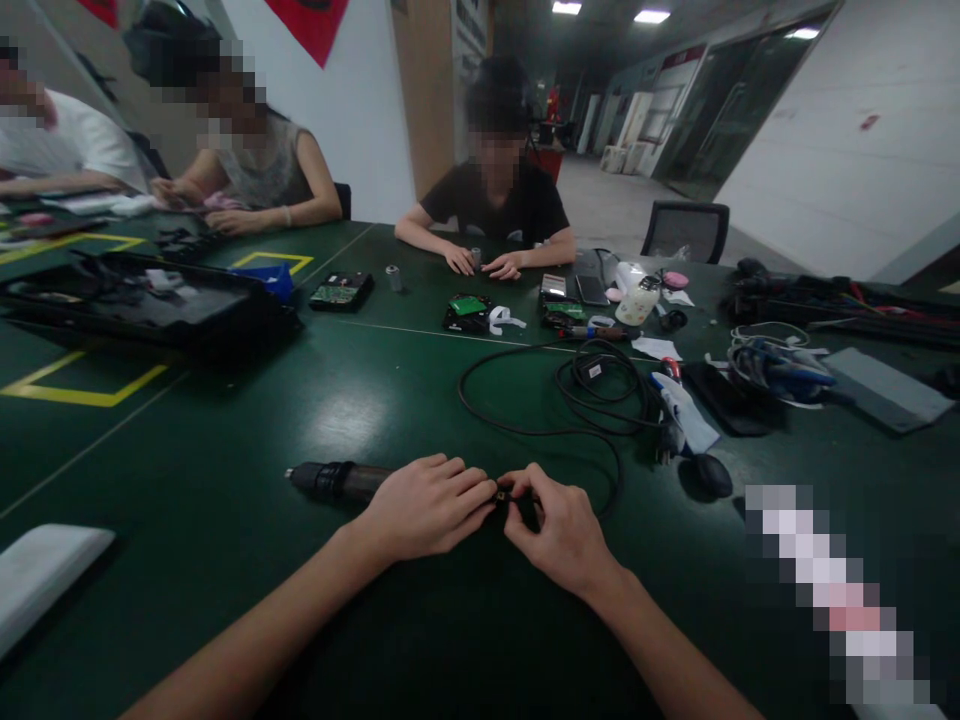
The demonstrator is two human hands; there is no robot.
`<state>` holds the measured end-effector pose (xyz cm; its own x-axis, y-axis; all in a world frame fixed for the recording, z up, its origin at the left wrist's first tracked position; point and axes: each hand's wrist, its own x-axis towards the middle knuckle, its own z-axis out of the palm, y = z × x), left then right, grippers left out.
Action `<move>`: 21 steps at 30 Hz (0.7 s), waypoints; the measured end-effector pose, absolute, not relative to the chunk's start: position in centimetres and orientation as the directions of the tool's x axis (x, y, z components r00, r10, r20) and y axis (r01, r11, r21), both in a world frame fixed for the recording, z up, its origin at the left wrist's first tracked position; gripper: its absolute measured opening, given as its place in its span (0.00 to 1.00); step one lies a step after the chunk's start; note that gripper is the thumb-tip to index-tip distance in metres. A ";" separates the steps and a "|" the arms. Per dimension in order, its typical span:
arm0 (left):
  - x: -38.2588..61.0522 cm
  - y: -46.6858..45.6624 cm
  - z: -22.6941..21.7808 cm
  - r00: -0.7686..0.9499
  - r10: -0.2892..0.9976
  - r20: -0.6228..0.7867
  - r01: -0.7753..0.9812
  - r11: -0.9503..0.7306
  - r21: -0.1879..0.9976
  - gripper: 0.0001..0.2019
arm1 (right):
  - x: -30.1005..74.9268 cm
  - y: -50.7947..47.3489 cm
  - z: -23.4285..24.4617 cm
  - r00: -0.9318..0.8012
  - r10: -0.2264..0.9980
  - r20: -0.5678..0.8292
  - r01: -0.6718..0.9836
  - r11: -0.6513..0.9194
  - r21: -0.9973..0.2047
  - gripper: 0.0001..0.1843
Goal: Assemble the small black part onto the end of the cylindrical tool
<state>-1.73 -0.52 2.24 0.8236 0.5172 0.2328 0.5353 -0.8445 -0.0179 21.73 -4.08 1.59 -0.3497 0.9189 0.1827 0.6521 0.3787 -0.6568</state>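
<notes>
A black electric screwdriver (337,482) lies on the green table, its bit end pointing left. My left hand (431,505) is closed over its rear part, which the palm and fingers hide. Just to the right, my right hand (559,525) pinches a small dark cable connector (502,495) at the screwdriver's tail end. Whether the connector is fully seated in the screwdriver cannot be made out. From behind the right hand a black cable (525,432) runs out and loops into a loose coil beyond.
A black tray (150,310) with parts stands at left. Hard drives (341,290), a metal cylinder (394,278) and a patterned cup (637,302) lie farther back. At right are a computer mouse (706,476) and a phone-like black slab (731,398). Several people sit around the table.
</notes>
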 end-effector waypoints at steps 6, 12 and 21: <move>-1.9 -0.6 2.5 0.835 0.502 0.225 0.515 -0.857 0.001 0.12 | 21.7 -4.1 1.8 -0.395 0.899 0.191 0.670 0.424 -0.609 0.08; -1.9 -0.4 2.7 0.811 0.535 0.237 0.532 -0.843 0.084 0.11 | 21.9 -4.1 1.9 -0.409 0.895 0.178 0.670 0.427 -0.607 0.09; -2.1 -0.5 2.6 0.819 0.523 0.235 0.515 -0.851 0.102 0.11 | 21.8 -4.1 1.9 -0.398 0.897 0.192 0.662 0.426 -0.616 0.07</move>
<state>-2.06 -0.47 2.55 0.8192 0.5233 0.2348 0.5145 -0.8513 0.1024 21.77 -4.14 1.92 -0.3982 0.8969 0.1925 0.6621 0.4262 -0.6164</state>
